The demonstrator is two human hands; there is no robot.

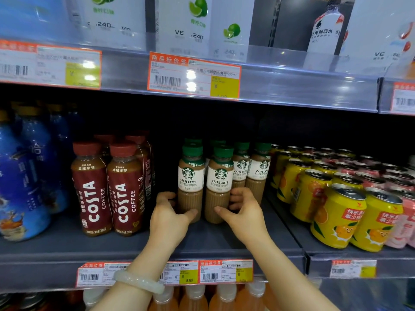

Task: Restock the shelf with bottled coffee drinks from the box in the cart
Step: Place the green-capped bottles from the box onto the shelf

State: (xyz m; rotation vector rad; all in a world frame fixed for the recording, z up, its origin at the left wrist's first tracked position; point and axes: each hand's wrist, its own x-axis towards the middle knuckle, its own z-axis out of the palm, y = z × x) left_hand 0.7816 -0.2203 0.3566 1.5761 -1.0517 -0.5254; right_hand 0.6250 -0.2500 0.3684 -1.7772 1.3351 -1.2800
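Two green-capped caffe latte bottles stand side by side at the front of the middle shelf (224, 243). My left hand (170, 218) grips the base of the left bottle (191, 176), thumb across its front. My right hand (241, 212) grips the base of the right bottle (220, 178) the same way. More latte bottles (258, 169) stand in rows behind and to the right. The box and the cart are out of view.
Red Costa coffee bottles (107, 189) stand left of the lattes, blue bottles (24, 180) further left. Yellow and pink cans (336, 203) fill the right section. The shelf above holds white lime-drink bottles (195, 25). Price tags (211, 271) line the shelf edge.
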